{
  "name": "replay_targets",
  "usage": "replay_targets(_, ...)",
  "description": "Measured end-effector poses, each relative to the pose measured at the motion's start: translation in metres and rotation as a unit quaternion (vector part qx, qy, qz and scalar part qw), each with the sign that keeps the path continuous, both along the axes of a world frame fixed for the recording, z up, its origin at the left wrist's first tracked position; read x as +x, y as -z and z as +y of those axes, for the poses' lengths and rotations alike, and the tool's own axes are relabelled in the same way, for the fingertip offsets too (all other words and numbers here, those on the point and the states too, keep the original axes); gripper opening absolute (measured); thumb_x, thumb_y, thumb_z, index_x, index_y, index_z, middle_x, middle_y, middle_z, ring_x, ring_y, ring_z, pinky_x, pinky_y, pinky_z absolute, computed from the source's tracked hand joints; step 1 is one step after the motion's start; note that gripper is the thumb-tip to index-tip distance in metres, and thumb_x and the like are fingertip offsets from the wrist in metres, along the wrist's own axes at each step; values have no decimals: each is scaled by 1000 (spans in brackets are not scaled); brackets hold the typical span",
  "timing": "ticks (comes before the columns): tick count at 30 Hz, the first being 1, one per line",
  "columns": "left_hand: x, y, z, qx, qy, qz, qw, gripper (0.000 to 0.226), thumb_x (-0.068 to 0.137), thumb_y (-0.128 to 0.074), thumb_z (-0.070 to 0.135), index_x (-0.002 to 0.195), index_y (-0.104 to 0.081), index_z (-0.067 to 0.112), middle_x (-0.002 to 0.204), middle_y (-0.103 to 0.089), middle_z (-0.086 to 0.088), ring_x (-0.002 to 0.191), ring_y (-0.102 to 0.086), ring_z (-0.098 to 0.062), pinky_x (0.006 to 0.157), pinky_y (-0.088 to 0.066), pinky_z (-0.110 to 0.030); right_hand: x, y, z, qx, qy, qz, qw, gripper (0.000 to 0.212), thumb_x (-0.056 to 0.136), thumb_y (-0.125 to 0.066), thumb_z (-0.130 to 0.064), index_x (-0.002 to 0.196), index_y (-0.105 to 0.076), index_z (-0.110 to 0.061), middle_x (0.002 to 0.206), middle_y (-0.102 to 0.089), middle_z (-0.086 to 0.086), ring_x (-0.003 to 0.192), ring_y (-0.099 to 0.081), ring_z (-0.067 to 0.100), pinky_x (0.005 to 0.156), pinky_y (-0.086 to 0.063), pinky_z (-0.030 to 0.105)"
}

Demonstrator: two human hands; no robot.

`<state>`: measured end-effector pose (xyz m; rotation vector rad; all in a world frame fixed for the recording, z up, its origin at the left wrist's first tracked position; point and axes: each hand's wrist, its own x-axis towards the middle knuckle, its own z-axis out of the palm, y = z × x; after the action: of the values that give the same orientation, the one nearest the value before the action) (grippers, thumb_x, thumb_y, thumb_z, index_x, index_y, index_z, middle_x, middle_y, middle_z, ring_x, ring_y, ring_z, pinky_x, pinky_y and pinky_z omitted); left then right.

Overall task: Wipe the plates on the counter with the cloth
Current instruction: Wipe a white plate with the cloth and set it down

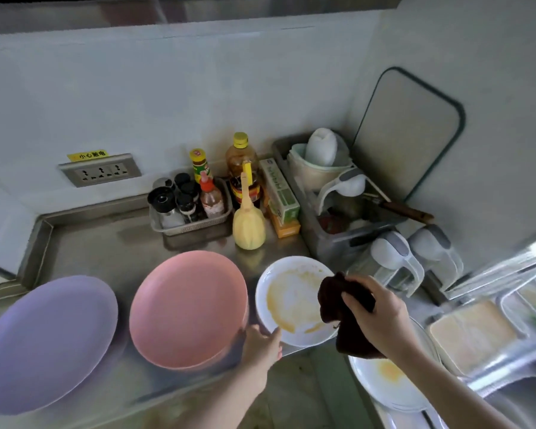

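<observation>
Steel counter (112,243) runs along a pale wall into a corner, with a socket strip (100,170) set in the wall above it. Three plates sit near the front edge: a purple plate (44,342) at the left, a pink plate (186,308) beside it, and a white plate (291,300) to the right, smeared with yellow residue and overhanging the edge. The left hand (262,343) grips the white plate's near rim, thumb on top, just beside the pink plate. The right hand (381,317) is clenched around a dark cloth (338,301), bunched and pressed on the right side of the white plate, part of it hanging below the hand. Behind the plates stand a basket (192,222) of small jars and sauce bottles, an oil bottle (241,162), a yellow brush (248,226) (upright, handle up) and a green box (280,193). A grey rack (331,243) in the corner holds bowls and utensils, and a cutting board (410,131) leans against the right wall. Below the right forearm lies another white plate (384,385), also stained yellow, next to a sink (514,397) at the lower right
</observation>
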<state>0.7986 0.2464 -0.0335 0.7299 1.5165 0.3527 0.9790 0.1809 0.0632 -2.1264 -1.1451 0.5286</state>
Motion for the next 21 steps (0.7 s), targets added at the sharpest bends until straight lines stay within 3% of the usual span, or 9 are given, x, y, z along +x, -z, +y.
replay_targets(4, 12, 13, 8, 24, -41, 10, 999, 29, 89, -63, 10, 115, -55, 1, 102, -66, -17, 68, -63, -21, 72, -59, -37, 4, 6, -2, 9, 23, 15, 1000, 28, 84, -67, -17, 110, -64, -25, 91, -63, -11, 83, -56, 9, 64, -36, 5)
replay_targets(6, 16, 16, 7, 40, -68, 15, 997, 25, 89, -60, 4, 114, -56, 3, 110, -65, -14, 70, -64, -20, 64, -59, -32, 3, 10, -7, 12, 32, 30, 999, 28, 84, -66, -17, 109, -63, -27, 90, -65, -11, 80, -58, 8, 62, -37, 0)
replay_targets(8, 18, 16, 5, 49, -92, -3, 995, 26, 89, -53, -3, 114, -52, 6, 115, -58, -12, 86, -63, -25, 62, -58, -32, 4, 14, -13, 9, 36, 45, 998, 27, 84, -66, -17, 109, -63, -29, 87, -67, -11, 78, -59, 7, 61, -38, 2)
replay_targets(11, 12, 3, 3, 68, -81, -42, 994, 36, 92, -47, -6, 122, -47, 13, 123, -49, -4, 111, -57, -30, 74, -62, -43, 4, 14, -23, 4, 24, 41, 999, 28, 84, -67, -16, 108, -64, -30, 87, -67, -14, 79, -60, 3, 64, -38, 2)
replay_targets(13, 1, -10, 3, 116, -37, -51, 991, 32, 96, -46, -1, 123, -47, 16, 125, -53, -3, 111, -58, -24, 76, -62, -41, 3, 7, -28, 8, 13, 36, 999, 28, 83, -67, -15, 106, -64, -30, 88, -68, -16, 81, -59, -4, 66, -38, 1)
replay_targets(16, -19, -39, 10, 181, 2, -59, 982, 23, 100, -44, 7, 118, -44, 21, 120, -56, -4, 100, -60, -11, 62, -58, -21, -3, -14, -31, 26, -15, 25, 999, 32, 84, -68, -13, 104, -61, -37, 90, -65, -24, 81, -60, -7, 68, -41, 4)
replay_targets(19, -45, -81, 23, 203, -16, -94, 974, 22, 102, -43, 13, 123, -45, 19, 119, -60, -7, 103, -64, -26, 62, -60, -27, -23, -46, -25, 70, -80, -21, 994, 36, 81, -70, -13, 107, -59, -37, 98, -64, -24, 91, -59, -6, 77, -43, 7)
replay_targets(21, -62, -117, 31, 213, -22, -121, 969, 23, 103, -40, 21, 125, -46, 21, 119, -60, -2, 102, -65, -27, 63, -58, -31, -44, -69, -18, 119, -137, -47, 982, 39, 79, -73, -10, 109, -59, -31, 105, -61, -20, 98, -55, -7, 82, -38, 3)
